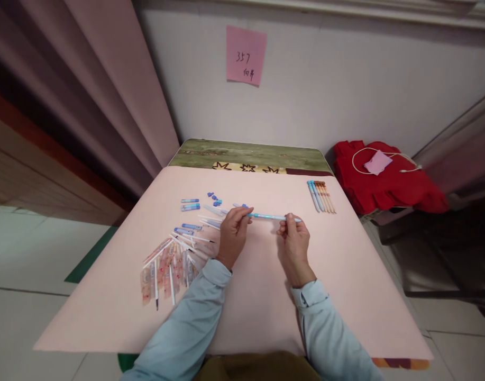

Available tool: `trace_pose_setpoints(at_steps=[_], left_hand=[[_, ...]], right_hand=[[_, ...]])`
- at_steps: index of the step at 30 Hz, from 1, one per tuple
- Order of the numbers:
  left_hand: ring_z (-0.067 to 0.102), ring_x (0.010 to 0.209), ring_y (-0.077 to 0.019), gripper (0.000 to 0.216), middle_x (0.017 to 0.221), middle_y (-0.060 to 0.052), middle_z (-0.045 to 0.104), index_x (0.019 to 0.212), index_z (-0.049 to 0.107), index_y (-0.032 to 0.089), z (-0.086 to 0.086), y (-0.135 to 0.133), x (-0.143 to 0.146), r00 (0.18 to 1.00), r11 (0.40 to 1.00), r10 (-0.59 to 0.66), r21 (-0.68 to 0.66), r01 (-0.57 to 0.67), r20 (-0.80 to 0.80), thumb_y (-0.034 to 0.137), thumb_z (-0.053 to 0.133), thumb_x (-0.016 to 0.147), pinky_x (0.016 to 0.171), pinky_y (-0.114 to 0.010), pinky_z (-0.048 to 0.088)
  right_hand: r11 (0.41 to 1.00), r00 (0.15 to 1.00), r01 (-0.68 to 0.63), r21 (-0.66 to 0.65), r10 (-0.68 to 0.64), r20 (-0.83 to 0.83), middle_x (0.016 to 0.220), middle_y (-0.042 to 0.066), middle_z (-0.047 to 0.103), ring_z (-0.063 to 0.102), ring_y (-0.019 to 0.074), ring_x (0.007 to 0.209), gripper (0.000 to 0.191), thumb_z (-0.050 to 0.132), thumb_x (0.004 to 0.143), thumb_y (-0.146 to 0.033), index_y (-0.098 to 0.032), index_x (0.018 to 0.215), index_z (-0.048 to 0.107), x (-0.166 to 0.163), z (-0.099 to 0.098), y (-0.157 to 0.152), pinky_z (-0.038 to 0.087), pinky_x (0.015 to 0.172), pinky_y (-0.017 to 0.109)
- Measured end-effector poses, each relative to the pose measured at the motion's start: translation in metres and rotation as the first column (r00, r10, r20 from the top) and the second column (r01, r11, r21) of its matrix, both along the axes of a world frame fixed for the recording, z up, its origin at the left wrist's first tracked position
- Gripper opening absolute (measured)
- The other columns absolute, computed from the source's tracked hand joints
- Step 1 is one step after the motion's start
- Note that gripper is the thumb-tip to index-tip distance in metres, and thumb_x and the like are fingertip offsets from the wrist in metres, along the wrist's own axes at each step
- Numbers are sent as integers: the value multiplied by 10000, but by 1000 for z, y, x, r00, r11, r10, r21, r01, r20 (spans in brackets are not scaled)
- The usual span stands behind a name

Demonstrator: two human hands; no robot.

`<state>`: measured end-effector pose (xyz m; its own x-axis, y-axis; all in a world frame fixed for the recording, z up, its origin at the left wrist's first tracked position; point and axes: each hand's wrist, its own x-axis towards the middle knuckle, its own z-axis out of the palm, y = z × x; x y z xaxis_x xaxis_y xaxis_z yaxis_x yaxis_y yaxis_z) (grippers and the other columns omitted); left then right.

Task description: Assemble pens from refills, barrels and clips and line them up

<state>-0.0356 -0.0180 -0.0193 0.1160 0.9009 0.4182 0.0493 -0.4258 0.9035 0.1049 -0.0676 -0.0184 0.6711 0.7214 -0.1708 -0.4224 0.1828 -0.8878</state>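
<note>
Both forearms (189, 320) angle forward over the pink surface (353, 301); left hand (234, 233) and right hand (296, 241) clamp curled fingers (239, 213) on opposite ends of a sideways blue pen (268, 216).

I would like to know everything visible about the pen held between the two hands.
The pen is slender, straight and plastic-looking, brighter blue beside the left hand, paler toward the right hand. Both hands hold it roughly level over the pink table covering. The left hand hides one end.
</note>
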Motion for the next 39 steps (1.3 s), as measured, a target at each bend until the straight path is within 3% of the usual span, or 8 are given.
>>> trace_pose_setpoints(at_steps=[5,10,14,21,28,31,35,39], left_hand=[[636,749,-122,324,1034,-71,691,1163,680,214,-1,1,2,971,981,50,-195,-3,235,299,658,851,754,-292,541],[617,700,-86,394,1065,-79,714,1129,650,184,-3,12,-1,860,921,199,-389,0,470,282,746,759,712,-243,513],[628,722,-99,353,1066,-92,726,1070,669,173,-4,16,-4,851,916,266,-395,-77,453,316,746,756,710,-243,513],[643,778,-138,260,943,-54,720,1034,713,186,-8,10,-3,924,940,264,-288,-182,277,309,665,810,710,-260,526],[651,765,-146,281,906,-50,713,1080,703,184,-10,10,-3,927,928,294,-303,-218,232,307,616,844,663,-255,527],[657,797,-158,283,921,-58,712,1096,699,183,-11,10,-5,930,928,303,-288,-238,208,299,589,862,695,-272,537],[658,852,-171,278,990,-76,706,1099,696,185,-13,10,-6,940,933,309,-236,-270,148,297,572,876,797,-315,543],[661,848,-174,289,990,-78,703,1105,688,180,-14,10,-5,950,935,285,-257,-246,127,315,579,874,803,-323,542]], right_hand=[[999,999,-39,0,39,0,664,-34,633,520,76,511,376,791,711,-463,-177,881,615,0,3,-2,475,531,228],[957,956,-288,-37,289,52,683,16,698,569,92,549,313,829,659,-399,-160,790,675,-1,-3,-4,483,573,233],[905,885,-414,-102,426,187,649,1,684,589,103,580,259,827,657,-359,-166,770,696,-5,-13,-5,468,580,221],[868,826,-474,-147,496,269,676,7,697,640,135,630,279,757,722,-378,-185,922,729,-10,-25,-6,508,625,250],[856,781,-472,-212,517,350,686,12,700,642,156,638,261,722,752,-416,-200,899,718,-12,-25,-7,490,608,254],[869,690,-399,-291,494,529,674,0,687,585,140,578,214,681,794,-425,-222,843,722,-14,-19,-11,433,556,245],[921,502,-235,-309,388,773,747,3,686,565,140,598,147,680,804,-388,-264,821,757,-12,-12,-15,408,585,268],[931,455,-183,-317,366,812,753,3,680,584,152,625,120,679,807,-365,-288,835,767,-11,-12,-14,415,605,282]])
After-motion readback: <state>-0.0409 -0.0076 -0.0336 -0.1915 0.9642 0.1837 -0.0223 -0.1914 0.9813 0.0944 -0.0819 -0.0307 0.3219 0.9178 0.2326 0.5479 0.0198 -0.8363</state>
